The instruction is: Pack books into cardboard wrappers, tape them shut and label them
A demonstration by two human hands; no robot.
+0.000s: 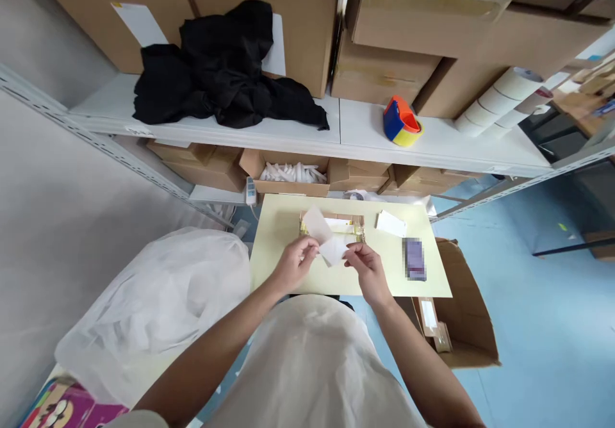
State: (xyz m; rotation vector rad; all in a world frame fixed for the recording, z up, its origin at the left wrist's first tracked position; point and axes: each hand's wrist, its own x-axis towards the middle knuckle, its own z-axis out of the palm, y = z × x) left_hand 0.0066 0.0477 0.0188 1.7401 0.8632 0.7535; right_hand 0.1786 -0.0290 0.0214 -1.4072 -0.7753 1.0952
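Above the pale yellow table (273, 236), my left hand (295, 261) pinches a white paper label (333, 250) at its left edge. My right hand (366, 268) is closed on the right edge of the same piece. A second, greyer slip of paper (317, 224) sticks up from the left fingers; whether the two are joined I cannot tell. Just beyond both hands lies a small taped cardboard box (358, 220) with a white label on top, partly covered by the papers.
On the table's right are a stack of white labels (391, 223) and a blurred purple item (414, 259). A shelf (358, 120) behind carries black cloth (221, 69), a tape dispenser (401, 122) and label rolls (500, 101). An open carton (468, 312) stands right, a white plastic bag (168, 300) left.
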